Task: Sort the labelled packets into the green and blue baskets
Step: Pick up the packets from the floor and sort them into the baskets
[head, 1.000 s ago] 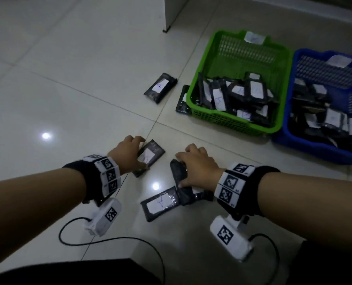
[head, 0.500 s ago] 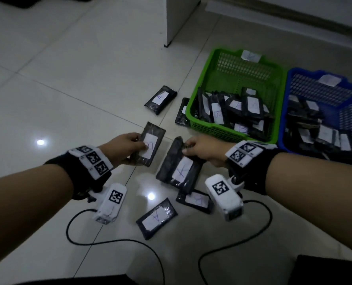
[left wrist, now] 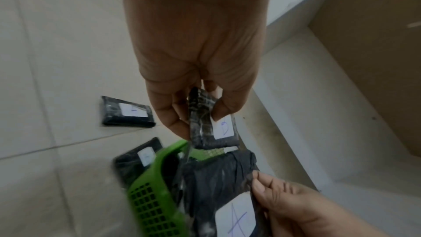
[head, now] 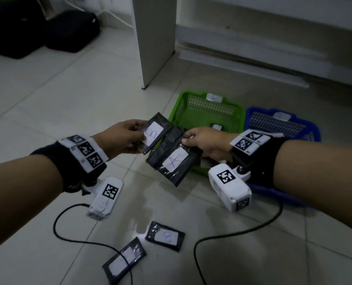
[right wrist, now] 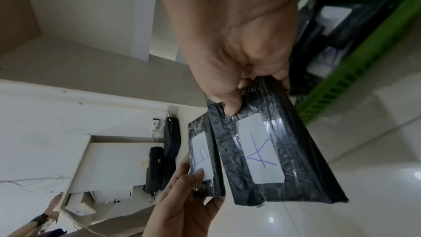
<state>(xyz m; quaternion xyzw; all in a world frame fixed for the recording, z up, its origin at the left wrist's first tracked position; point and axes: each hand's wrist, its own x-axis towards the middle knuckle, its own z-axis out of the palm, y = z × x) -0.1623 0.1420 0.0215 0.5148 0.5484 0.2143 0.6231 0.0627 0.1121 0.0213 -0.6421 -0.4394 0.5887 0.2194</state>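
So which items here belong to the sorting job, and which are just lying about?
Job: black wrapped packet labelled B in left hand; black wrapped packet labelled A in right hand; green mesh basket; blue mesh basket; two floor packets.
Lying about: black bags; white furniture leg.

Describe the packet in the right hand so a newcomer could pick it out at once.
Start at the green basket on the tiled floor. Just in front of it both hands hold black packets side by side in the air. The one pinched by the right hand is the A packet: larger than the B packet in the left hand, its white label marked A.
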